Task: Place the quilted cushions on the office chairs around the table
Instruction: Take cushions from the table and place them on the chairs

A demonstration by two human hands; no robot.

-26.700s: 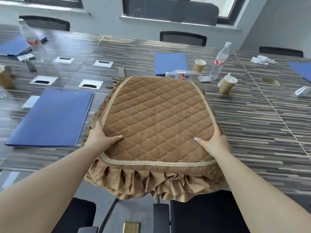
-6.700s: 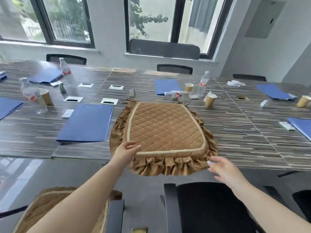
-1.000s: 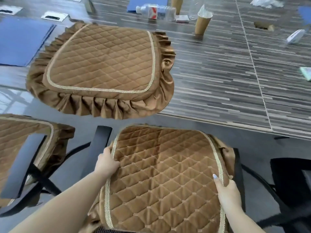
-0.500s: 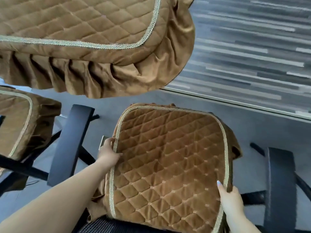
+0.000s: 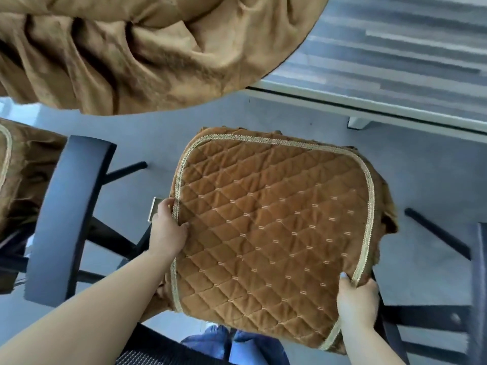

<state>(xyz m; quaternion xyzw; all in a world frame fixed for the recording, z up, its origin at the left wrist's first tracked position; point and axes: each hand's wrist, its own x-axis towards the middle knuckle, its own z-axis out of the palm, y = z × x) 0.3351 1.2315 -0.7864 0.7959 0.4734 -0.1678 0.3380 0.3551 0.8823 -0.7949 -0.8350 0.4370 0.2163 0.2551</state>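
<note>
A brown quilted cushion (image 5: 274, 227) with gold braid trim lies flat over the seat of a black office chair below me. My left hand (image 5: 167, 231) grips its left edge, thumb on top of the braid. My right hand (image 5: 357, 302) pinches its near right corner. Another brown cushion's ruffled skirt (image 5: 147, 54) hangs over the table edge at the top left. A third cushion (image 5: 15, 175) sits on the chair to the left, cut off by the frame edge.
The striped table (image 5: 395, 56) runs across the top right, with a pale leg below its edge. A black armrest (image 5: 66, 219) stands left of the cushion and another armrest (image 5: 478, 291) at the right. Grey floor lies between. A mesh chair back (image 5: 147, 351) is at the bottom.
My head has tipped further down and closer, so the chair cushion fills more of the view. My hands have slid a little along the cushion's sides while still gripping it.
</note>
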